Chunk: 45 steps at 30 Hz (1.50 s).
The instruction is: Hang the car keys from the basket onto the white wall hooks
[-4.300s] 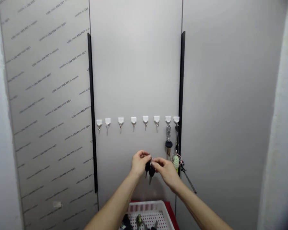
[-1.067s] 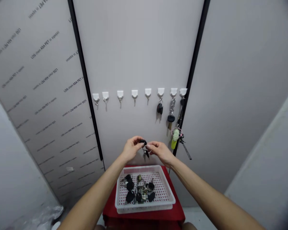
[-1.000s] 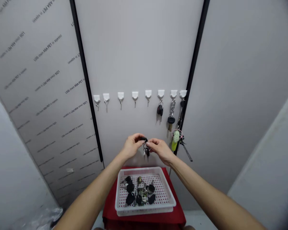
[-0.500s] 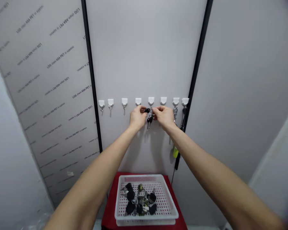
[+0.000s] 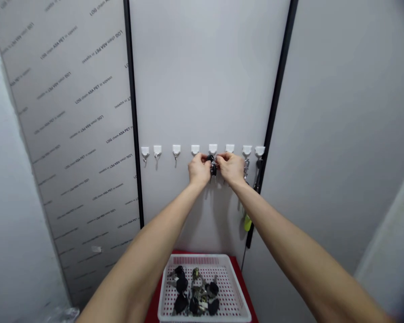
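Observation:
Both hands meet at a bunch of black-headed keys [image 5: 213,169] just under a white wall hook [image 5: 213,148]. From the left, my left hand [image 5: 199,169] pinches one of the black key heads. My right hand [image 5: 230,167] closes its thumb and forefinger at the ring side of the same bunch, right below the hook. Whether the ring sits on the hook's metal is hidden by the fingers. Behind my right hand is another white hook [image 5: 229,148], partly covered.
Several white hooks line the wall, including a left one [image 5: 145,151]. Keys with a yellow-green tag [image 5: 248,223] hang at the right. Below, a white perforated basket [image 5: 234,287] holds several black-headed keys [image 5: 182,283] on a red cloth [image 5: 245,278]. Black strips [image 5: 133,112] divide the wall panels.
The view has tilted up slightly, so hooks and basket sit lower. My left hand has moved closer to my right, and the hanging keys have turned and bunched together.

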Tool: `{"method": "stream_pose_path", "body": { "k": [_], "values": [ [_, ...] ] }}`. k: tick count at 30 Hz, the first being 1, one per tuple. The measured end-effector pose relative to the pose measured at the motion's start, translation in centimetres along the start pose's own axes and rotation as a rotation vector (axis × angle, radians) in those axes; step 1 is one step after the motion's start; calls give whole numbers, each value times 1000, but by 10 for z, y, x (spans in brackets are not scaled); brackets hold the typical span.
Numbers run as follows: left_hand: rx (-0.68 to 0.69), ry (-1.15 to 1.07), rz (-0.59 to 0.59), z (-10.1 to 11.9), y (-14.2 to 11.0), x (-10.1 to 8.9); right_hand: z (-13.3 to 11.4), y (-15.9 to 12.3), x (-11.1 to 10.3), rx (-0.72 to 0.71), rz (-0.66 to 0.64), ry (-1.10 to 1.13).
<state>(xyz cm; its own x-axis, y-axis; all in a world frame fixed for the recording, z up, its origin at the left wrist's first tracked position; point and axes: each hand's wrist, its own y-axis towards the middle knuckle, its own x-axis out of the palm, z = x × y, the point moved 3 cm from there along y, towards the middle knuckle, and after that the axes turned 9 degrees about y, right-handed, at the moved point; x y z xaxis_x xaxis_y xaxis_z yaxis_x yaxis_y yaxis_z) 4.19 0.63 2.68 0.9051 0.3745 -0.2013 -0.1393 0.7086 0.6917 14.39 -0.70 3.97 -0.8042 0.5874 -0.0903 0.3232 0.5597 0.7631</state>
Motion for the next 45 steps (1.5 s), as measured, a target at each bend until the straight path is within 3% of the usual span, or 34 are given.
{"method": "stream_pose_path", "body": {
  "k": [5,8,11,14,17,20,23,26,30,37,45],
  "values": [
    [-85,138,-59,-8,3,3,-1,-3,4,6,-136,-133],
    [-83,167,-117,-15,-6,5,-5,-11,0,-48,-152,-202],
    [-88,163,-193,-28,-26,4,-6,-28,-7,-139,-124,-235],
    [-159,133,-299,-57,-60,3,6,-62,-12,-201,-150,-205],
    [-264,142,-429,-99,-109,1,41,-115,-10,-110,-334,-214],
    [-304,242,-537,-136,-164,-4,85,-178,-6,95,-604,-292],
    [-254,374,-644,-157,-210,-10,116,-229,-7,251,-850,-368],
    [-162,465,-743,-166,-236,-13,128,-252,-11,272,-1007,-444],
    [-84,530,-849,-171,-244,-10,128,-260,-12,220,-1128,-524],
    [4,586,-969,-162,-243,-8,133,-267,-10,245,-1131,-475],
    [-39,650,-941,-165,-245,-8,134,-265,-11,297,-1058,-518]
  ]
}}
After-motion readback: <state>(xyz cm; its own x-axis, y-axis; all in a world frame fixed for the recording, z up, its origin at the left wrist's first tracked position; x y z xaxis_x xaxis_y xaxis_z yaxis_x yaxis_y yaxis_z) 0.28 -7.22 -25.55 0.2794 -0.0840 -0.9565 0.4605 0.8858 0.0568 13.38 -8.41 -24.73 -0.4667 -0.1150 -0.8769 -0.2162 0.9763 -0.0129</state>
